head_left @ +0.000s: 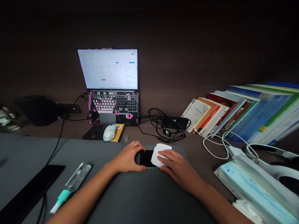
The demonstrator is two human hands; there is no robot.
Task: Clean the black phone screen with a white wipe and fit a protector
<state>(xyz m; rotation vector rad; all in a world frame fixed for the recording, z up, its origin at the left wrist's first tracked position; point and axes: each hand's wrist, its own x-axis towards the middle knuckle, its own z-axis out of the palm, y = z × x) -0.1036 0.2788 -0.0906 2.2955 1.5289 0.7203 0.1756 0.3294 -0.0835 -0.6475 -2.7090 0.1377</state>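
Note:
A dark-screened phone (pixel 145 158) lies on the grey desk mat (pixel 140 199), its long side running left to right. My left hand (pixel 129 158) is closed around its left end, thumb at the near edge and fingers at the far edge. Over the phone's right part is a folded white tissue (pixel 163 148). Fingers of my right hand (pixel 177 164) press that tissue down against the screen, with the thumb near the phone's front edge. The tissue and my right hand hide the phone's right end.
Behind stands an open laptop (pixel 111 70), with a patterned mouse (pixel 110 132) in front. A clear spray bottle (pixel 78 176) and a black slab (pixel 32 189) lie left. To the right are a power adapter (pixel 175 122), several books (pixel 233 109), a tissue pack (pixel 254 189) and white headphones (pixel 272 165).

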